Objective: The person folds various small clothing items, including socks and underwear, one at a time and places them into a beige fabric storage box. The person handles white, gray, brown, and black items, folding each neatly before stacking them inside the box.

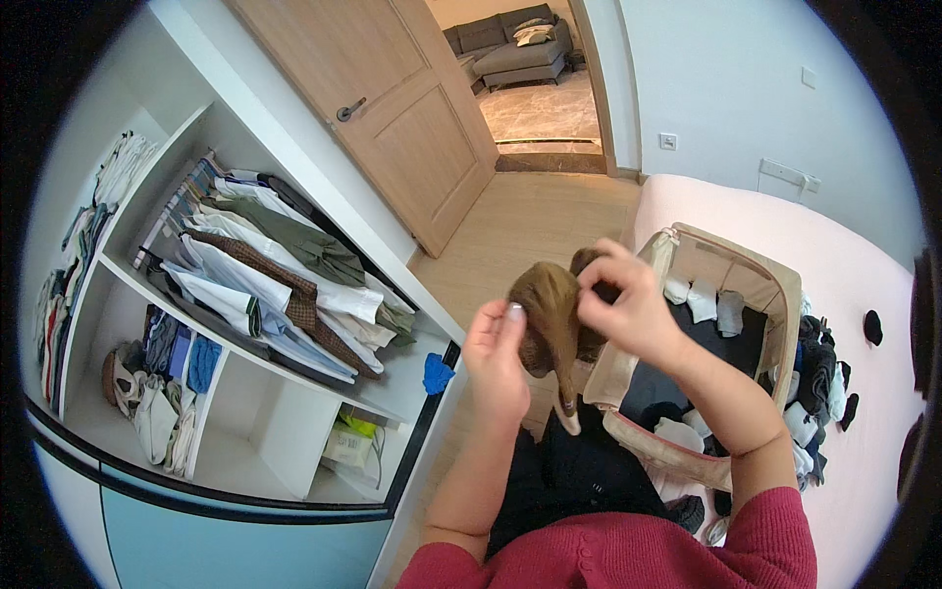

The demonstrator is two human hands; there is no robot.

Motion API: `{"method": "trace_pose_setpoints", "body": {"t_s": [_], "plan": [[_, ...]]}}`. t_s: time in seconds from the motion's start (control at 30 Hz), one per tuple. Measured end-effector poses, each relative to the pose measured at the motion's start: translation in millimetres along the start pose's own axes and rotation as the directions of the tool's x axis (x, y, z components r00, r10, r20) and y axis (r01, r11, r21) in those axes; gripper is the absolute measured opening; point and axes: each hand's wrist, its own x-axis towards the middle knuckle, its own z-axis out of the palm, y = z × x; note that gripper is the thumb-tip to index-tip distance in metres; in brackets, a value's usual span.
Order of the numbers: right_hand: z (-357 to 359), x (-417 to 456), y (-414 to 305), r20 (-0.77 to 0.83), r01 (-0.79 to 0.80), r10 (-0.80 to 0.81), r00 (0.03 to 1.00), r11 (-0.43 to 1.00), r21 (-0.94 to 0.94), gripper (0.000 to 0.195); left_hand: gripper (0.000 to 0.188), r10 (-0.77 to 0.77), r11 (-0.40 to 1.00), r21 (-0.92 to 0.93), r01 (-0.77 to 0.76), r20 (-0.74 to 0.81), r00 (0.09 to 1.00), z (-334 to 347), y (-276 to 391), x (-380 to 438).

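Both hands hold a piece of brown, stretchy-looking clothing (pixel 546 302), probably a sock, up in front of my body. My left hand (pixel 497 361) pinches its left edge, with the thumb on top. With bent fingers, my right hand (pixel 624 300) grips the right side, where a second brown part shows behind. A pale-edged end dangles below. Beside my right forearm stands a beige fabric storage box (pixel 787 294), open at the top. Inside it lie white socks (pixel 702 300), a grey sock (pixel 730 314) and dark pieces. My forearm hides some of the box.
Rolled and loose socks (pixel 817 368) are heaped on a pink-sheeted bed (pixel 876 442). To the left is an open wardrobe (pixel 257 383) with hanging shirts (pixel 272 258) and folded clothes. A blue cloth (pixel 438 373) lies at its edge. Ahead stands an open wooden door (pixel 412 110).
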Motion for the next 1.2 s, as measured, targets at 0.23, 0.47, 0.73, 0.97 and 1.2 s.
{"method": "trace_pose_setpoints", "body": {"t_s": [0.23, 0.47, 0.73, 0.97, 1.2], "plan": [[0, 8, 21, 0.315, -0.533, 0.433, 0.845, 0.731, 0.426, 0.01, 0.019, -0.272, 0.929, -0.216, 0.301, 0.154, 0.95, 1, 2, 7], [-7, 24, 12, 0.571, -0.222, 0.129, 0.811, 0.97, 0.096, 0.043, 0.02, -0.271, 0.96, -0.031, 0.278, 0.142, 0.952, -1, -2, 5], [-11, 46, 5, 0.283, -0.397, 0.297, 0.912, 0.811, 0.429, 0.025, 0.02, -0.316, 0.882, 0.416, 0.219, 0.182, 0.931, -32, -23, -5], [-27, 55, 24, 0.155, -0.428, 0.468, 0.87, 0.561, 0.709, 0.024, 0.022, -0.28, 0.908, -0.288, 0.305, 0.125, 0.952, -68, -54, -6], [-4, 47, 7, 0.318, -0.475, 0.354, 0.88, 0.683, 0.554, 0.022, 0.04, -0.277, 0.961, 0.022, 0.277, 0.141, 0.95, -30, -58, 7]]}}
